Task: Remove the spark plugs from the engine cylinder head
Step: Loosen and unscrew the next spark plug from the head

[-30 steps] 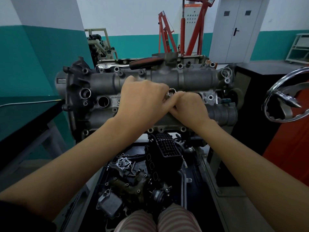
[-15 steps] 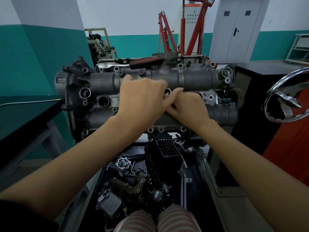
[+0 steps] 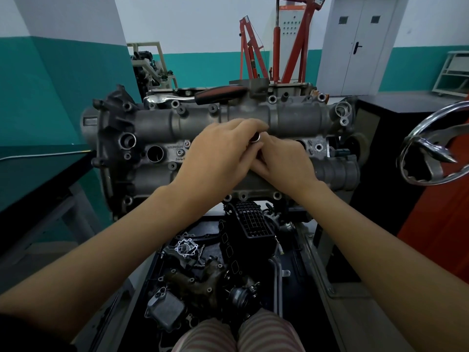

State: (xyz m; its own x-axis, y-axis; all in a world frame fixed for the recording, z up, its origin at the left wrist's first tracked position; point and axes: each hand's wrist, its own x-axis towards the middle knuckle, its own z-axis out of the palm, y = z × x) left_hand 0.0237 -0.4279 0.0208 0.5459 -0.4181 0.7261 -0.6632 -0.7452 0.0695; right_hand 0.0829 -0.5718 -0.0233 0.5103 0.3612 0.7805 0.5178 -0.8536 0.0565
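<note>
The room has walls painted teal below and white above, a grey double door [image 3: 355, 44] at the back right, and a red hoist [image 3: 284, 47] standing behind the engine. A dark worktop [image 3: 38, 171] runs along the left edge, and a dark cabinet [image 3: 406, 118] stands to the right of the engine, with a chrome wheel [image 3: 436, 146] in front of it, cut off at the frame's right edge.

The grey metal cylinder head [image 3: 157, 125] sits across the middle of the view, its round wells facing the camera. One open well [image 3: 154, 153] shows on the left part. A ratchet [image 3: 198, 97] with a red and black grip lies along the top of the head. Below, a dark tray [image 3: 299, 288] holds loose engine parts, and striped trouser knees show at the bottom edge.

Both hands meet over the middle of the head. The left hand [image 3: 220, 156] lies on top, fingers curled toward a small shiny metal socket [image 3: 255, 138] that pokes up between the two hands. The right hand [image 3: 284, 161] closes in from the other side, its fingers tucked under the left and pinching at the same piece. Only the socket's ring-shaped top can be seen; its shaft, the well beneath it and any spark plug are covered by the hands.
</note>
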